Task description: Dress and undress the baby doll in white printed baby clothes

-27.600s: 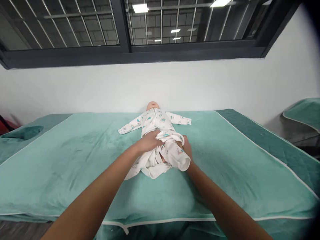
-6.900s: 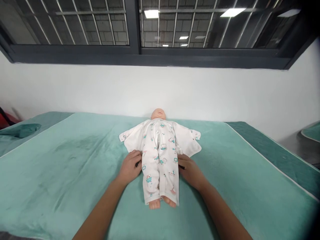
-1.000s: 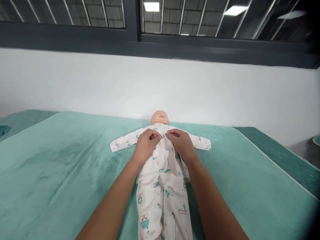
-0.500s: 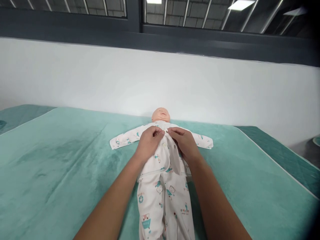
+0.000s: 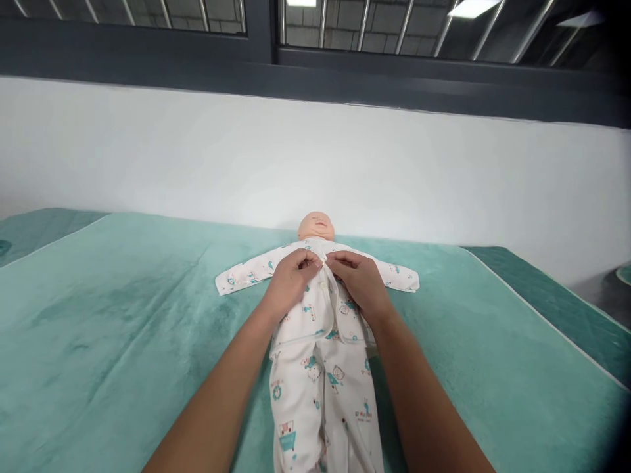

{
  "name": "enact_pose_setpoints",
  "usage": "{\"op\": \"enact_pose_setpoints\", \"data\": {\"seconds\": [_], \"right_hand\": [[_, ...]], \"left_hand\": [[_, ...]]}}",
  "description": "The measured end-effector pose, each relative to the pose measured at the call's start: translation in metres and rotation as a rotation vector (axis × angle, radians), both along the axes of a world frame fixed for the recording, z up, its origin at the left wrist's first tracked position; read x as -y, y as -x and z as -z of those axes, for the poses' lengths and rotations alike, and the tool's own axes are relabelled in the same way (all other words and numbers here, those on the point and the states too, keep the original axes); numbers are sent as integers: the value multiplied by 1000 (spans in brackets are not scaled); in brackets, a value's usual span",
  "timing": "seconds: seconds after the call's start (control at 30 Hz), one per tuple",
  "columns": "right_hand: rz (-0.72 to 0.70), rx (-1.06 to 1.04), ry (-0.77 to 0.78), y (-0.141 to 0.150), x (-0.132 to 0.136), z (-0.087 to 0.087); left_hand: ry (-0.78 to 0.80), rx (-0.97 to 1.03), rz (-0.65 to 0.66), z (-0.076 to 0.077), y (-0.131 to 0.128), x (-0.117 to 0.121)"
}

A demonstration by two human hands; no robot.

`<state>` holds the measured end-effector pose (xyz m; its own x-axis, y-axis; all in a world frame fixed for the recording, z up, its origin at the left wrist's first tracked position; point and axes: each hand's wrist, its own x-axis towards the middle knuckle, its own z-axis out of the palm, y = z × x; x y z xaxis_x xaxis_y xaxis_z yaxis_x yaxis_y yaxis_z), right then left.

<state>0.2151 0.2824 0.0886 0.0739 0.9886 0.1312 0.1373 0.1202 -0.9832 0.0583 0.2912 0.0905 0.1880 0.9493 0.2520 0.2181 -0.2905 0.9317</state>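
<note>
the white printed jacket (image 5: 319, 315) lies on a doll's chest, directly under the grip, its front edges meeting at the fingertips and parting just below them. the left hand (image 5: 290, 279) and the right hand (image 5: 359, 279) each pinch the jacket's front with thumb and fingers, tips almost touching; the fingers hide the exact bit of cloth caught between them. gripping from both sides probably keeps the two edges together and level, and the doll's flat, face-up position likely steadies the fabric. the sleeves (image 5: 246, 272) spread outward on either side of the grip, seemingly out of the hands' way. just beyond it is the doll's head (image 5: 315, 226); on the near side, the printed trousers (image 5: 298, 401) run toward the wearer between the forearms, their waist under the jacket's hem. around everything lies the teal blanket (image 5: 148, 315). past the head, the white wall (image 5: 296, 157) would limit reach on the far side, with a dark window frame (image 5: 197, 62) and metal bars (image 5: 365, 26) above.
</note>
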Motion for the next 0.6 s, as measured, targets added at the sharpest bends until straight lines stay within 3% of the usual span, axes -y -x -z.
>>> {"op": "enact_pose_setpoints", "data": {"seconds": [0.33, 0.6], "right_hand": [[-3, 90, -78, 2, 0, 0], [48, 332, -161, 12, 5, -1]], "left_hand": [[-40, -117, -101, -4, -5, 1], [-64, -144, -49, -7, -4, 2]]}}
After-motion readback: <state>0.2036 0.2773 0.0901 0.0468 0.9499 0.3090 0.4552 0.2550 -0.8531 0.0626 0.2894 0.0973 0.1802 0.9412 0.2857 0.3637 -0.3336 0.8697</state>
